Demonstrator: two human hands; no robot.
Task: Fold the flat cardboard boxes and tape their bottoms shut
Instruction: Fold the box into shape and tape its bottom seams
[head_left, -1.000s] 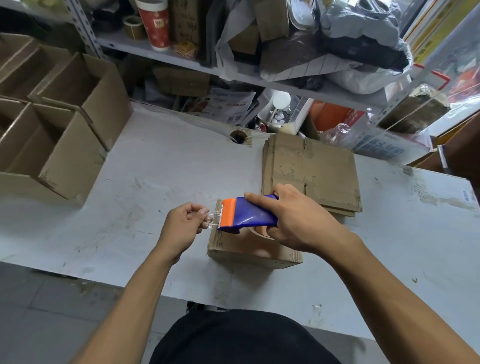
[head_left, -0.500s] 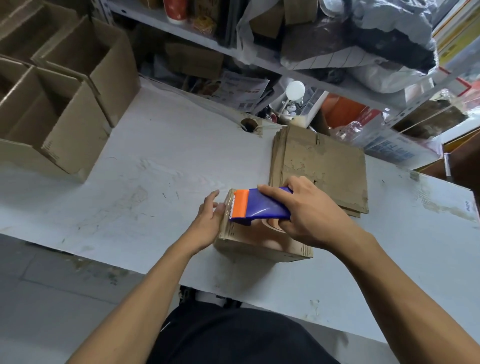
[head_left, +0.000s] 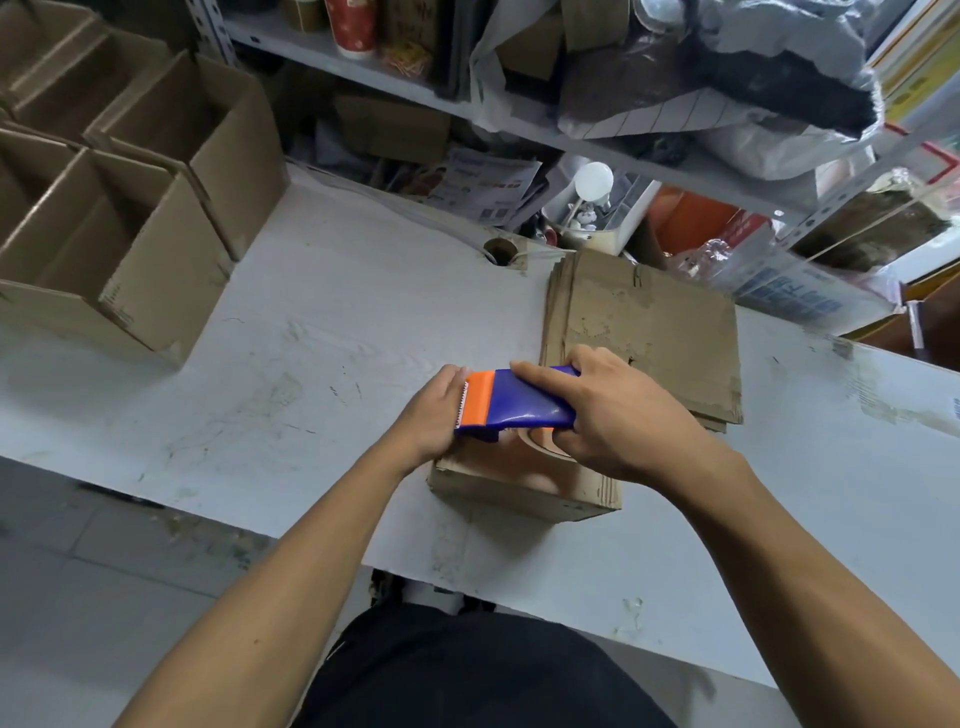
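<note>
1. Far to the left of both hands, a cluster of assembled boxes (head_left: 130, 218) stands open-topped on the white table (head_left: 322, 338), touching one another, well apart from the work.

2. Between those boxes and the left hand lies bare, scuffed tabletop with dark pen-like marks.

3. The left hand (head_left: 434, 410) rests on the left end of the small box (head_left: 519, 480), palm down and fingers fairly straight, pressing over the box's top edge just beside the orange nose of the tape dispenser (head_left: 514, 405). Whether its fingertips pin a tape end cannot be told; they are hidden behind the dispenser.

4. The tape dispenser, blue with an orange toothed front, sits on top of the small box directly between the two hands, its roll of brownish tape (head_left: 540, 447) showing beneath the blue body.

5. The right hand (head_left: 618, 415) wraps the dispenser's rear: fingers curled over the blue top, thumb underneath near the roll. The two hands are close together, parted only by the dispenser's front.

6. The small box stands near the table's front edge, under both hands.

7. Just beyond the right hand, a stack of flat cardboard (head_left: 649, 327) lies on the table, its near edge close behind the small box.

8. Above and right of the hands, a metal shelf (head_left: 519, 130) holds bags, papers and clutter.
</note>
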